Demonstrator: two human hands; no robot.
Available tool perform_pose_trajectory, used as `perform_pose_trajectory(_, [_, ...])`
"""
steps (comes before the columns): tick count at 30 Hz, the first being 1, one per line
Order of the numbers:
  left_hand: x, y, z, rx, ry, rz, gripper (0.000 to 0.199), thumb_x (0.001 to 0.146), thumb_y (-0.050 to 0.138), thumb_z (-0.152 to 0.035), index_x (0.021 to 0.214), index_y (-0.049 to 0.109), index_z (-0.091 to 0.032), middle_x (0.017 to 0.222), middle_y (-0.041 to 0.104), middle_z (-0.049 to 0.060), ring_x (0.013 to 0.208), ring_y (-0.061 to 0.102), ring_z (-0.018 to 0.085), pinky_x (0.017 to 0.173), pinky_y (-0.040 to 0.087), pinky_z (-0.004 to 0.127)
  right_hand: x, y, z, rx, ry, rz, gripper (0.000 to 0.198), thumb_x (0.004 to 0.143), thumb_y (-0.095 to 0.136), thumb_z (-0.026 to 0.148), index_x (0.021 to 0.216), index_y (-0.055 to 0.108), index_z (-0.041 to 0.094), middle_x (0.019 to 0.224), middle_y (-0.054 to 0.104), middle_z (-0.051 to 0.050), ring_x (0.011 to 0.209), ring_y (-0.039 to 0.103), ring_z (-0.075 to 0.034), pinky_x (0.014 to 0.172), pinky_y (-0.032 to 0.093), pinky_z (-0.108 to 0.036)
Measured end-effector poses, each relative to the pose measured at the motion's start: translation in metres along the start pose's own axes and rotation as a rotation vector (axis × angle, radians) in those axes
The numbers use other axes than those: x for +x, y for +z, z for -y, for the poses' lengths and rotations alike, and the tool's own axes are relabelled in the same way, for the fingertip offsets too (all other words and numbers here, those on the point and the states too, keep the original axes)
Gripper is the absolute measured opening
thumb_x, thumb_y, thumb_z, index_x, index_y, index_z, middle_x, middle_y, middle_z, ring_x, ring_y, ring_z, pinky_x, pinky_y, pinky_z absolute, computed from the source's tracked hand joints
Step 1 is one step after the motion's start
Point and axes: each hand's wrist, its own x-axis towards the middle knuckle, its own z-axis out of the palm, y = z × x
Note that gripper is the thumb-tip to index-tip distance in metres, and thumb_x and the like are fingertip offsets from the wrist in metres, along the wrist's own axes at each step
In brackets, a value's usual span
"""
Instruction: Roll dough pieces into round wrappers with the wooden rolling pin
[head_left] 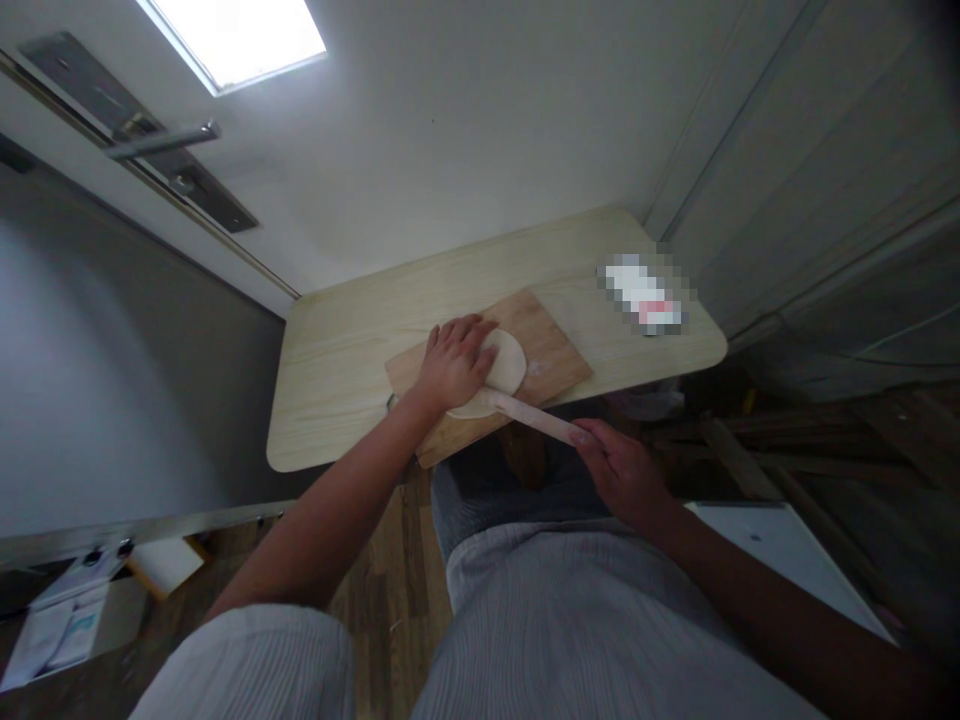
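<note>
A round, flat sheet of dough (pixel 508 362) lies on a wooden cutting board (pixel 551 340). My left hand (pixel 454 362) rests palm down over the dough's left part, its fingers stretched out, hiding that part. In my right hand (pixel 619 470), closed around its near end, is a thin, pale rolling pin (pixel 536 417). The pin slants from beyond the table's front edge up to the dough, and its far end meets the dough close to my left wrist. White flour marks the board to the right of the dough.
The board sits at the front edge of a light wooden table (pixel 330 370). A blurred-out white and red item (pixel 641 295) is at the table's right end. Behind stands a white door with a metal handle (pixel 165 140). A white-topped surface (pixel 787 560) is low at right.
</note>
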Motion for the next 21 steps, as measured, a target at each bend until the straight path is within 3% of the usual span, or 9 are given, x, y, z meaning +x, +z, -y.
perform_pose_trajectory(21, [-0.031, -0.001, 0.003, -0.019, -0.007, -0.011, 0.048, 0.101, 0.036, -0.041, 0.146, 0.046, -0.027, 0.154, 0.044, 0.008, 0.14, 0.037, 0.028, 0.115, 0.026, 0.05, -0.014, 0.006, 0.008, 0.063, -0.002, 0.084, 0.043, 0.101, 0.039, 0.048, 0.116, 0.066, 0.018, 0.104, 0.074, -0.009, 0.094, 0.069, -0.023, 0.084, 0.051, -0.035])
